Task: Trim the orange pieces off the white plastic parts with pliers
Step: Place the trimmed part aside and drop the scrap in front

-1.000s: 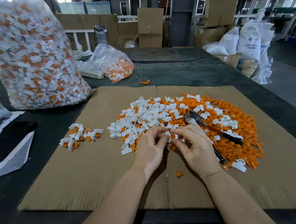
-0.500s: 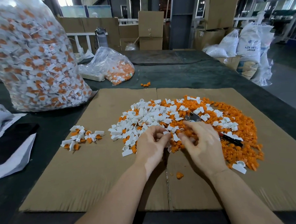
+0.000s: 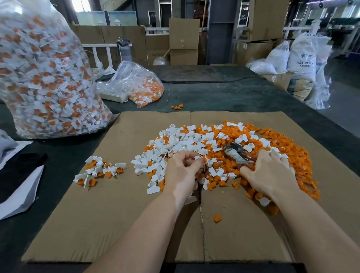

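Observation:
A pile of white plastic parts [image 3: 181, 141] mixed with orange pieces [image 3: 280, 142] lies on a sheet of cardboard [image 3: 115, 203]. My left hand [image 3: 182, 174] sits at the pile's near edge and pinches a small white part with an orange piece [image 3: 200, 158] between thumb and fingers. My right hand [image 3: 268, 172] lies on the orange heap, palm down, over the handles of the pliers [image 3: 236, 153]. The pliers' worn metal jaws stick out past my thumb, pointing up and left. Whether the fingers curl round the handles is hidden.
A small group of untrimmed parts [image 3: 99, 169] lies left on the cardboard. A big clear bag of parts [image 3: 38, 77] stands at the back left, a smaller bag [image 3: 138, 86] behind the sheet. A black phone [image 3: 12, 174] on white paper lies at the left.
My right hand moved away from my left, to the right and onto the pliers' handles. My left hand stayed put, still pinching a part.

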The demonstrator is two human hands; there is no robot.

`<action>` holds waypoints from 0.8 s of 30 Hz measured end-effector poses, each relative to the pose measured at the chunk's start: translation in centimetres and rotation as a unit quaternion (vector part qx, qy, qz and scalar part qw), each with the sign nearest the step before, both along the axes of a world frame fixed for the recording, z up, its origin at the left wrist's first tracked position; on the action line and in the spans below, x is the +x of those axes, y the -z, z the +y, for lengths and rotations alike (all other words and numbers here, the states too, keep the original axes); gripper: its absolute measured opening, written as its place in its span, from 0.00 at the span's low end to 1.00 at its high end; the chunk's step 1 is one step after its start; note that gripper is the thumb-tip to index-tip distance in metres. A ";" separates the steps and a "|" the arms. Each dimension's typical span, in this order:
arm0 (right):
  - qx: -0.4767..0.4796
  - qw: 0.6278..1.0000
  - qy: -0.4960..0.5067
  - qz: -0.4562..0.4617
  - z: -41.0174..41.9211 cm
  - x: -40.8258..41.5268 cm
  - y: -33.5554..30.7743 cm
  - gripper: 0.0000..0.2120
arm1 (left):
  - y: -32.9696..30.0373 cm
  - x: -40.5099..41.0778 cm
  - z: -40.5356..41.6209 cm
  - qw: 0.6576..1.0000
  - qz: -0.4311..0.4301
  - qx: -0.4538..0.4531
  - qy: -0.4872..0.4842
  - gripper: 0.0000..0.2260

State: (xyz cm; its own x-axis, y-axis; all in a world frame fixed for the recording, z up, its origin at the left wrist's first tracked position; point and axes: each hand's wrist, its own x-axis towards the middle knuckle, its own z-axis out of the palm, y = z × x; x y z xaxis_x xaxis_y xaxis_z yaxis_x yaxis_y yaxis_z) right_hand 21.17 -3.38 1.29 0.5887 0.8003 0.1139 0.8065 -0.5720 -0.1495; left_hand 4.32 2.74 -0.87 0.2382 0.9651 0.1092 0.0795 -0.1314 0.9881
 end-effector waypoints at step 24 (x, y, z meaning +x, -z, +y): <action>-0.043 0.850 -0.212 0.480 -1.9 -3.7 -4.8 0.11 | -1.2 0.3 2.0 0.978 -0.131 -0.156 -0.046 0.01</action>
